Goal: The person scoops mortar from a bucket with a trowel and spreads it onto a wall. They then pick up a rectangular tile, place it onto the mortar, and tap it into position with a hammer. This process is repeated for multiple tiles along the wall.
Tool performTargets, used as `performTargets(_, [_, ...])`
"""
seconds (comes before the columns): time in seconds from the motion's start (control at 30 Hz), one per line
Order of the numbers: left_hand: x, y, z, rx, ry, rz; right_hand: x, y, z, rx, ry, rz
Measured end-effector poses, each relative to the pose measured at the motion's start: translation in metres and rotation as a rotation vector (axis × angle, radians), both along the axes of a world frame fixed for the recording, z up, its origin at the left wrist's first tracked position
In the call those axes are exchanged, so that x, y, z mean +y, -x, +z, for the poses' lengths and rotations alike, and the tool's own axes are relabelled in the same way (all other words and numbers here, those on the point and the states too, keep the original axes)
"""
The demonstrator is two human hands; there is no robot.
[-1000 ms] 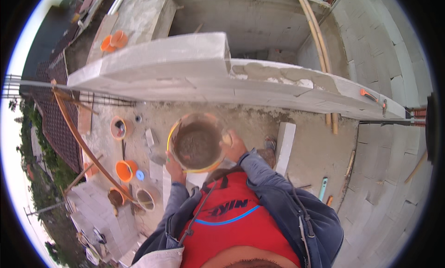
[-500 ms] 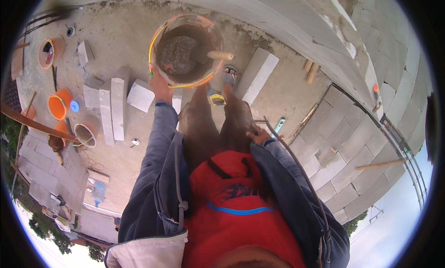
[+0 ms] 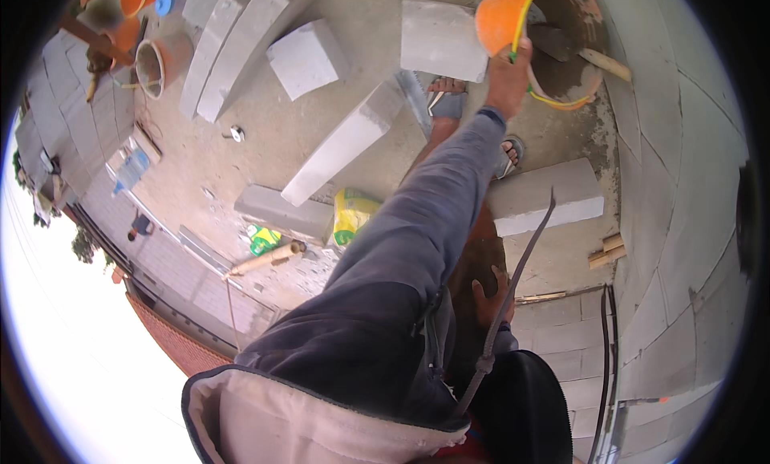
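Note:
My left hand (image 3: 509, 81) grips an orange bucket (image 3: 499, 21) at its yellow-edged rim, on the far right side. The bucket leans over, and its mouth faces right. Grey mortar coats the inside, where a trowel (image 3: 605, 64) with a wooden handle rests; part of its dark blade shows. Lower down, my right hand (image 3: 491, 297) lies against my leg with its fingers apart and nothing in them. A pale block (image 3: 443, 43) stands just left of the bucket, close to my sandalled foot. Another block (image 3: 548, 195) lies beside my other foot.
Long pale blocks (image 3: 341, 147) lie about the concrete floor to the left. A yellow-green bag (image 3: 353, 214) sits near my arm. More buckets (image 3: 160, 65) stand at the far left. A grey block wall (image 3: 682, 159) rises along the right, with wood pieces (image 3: 607, 251) near its foot.
My view has swung, and the bucket now appears farther right and tipped over, still in my left hand. My left arm reaches across to the right. My right hand's fingers are now spread.

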State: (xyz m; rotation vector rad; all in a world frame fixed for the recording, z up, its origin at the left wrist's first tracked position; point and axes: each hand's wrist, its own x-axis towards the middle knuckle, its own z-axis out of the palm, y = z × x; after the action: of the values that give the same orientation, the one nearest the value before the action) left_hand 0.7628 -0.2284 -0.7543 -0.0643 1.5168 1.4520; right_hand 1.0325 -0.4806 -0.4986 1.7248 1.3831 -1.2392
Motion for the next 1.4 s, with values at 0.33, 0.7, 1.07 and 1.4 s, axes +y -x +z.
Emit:
performTargets(0.33, [-0.015,0.025,0.026,-0.22,-0.036,-0.022,0.031,0.004,-0.005,0.042,0.021,0.271])
performTargets(0.7, [-0.107,-0.071,-0.04,-0.382,0.122,-0.042,0.044,0.015,-0.019,0.136,-0.09,0.242])
performTargets(1.07, [-0.219,0.015,-0.027,0.527,0.481,-0.467,0.055,0.008,-0.024,0.128,-0.023,0.346])
performTargets(1.4, [-0.401,0.18,-0.031,1.141,0.869,-1.18,0.084,-0.024,-0.045,0.233,-0.049,0.284])
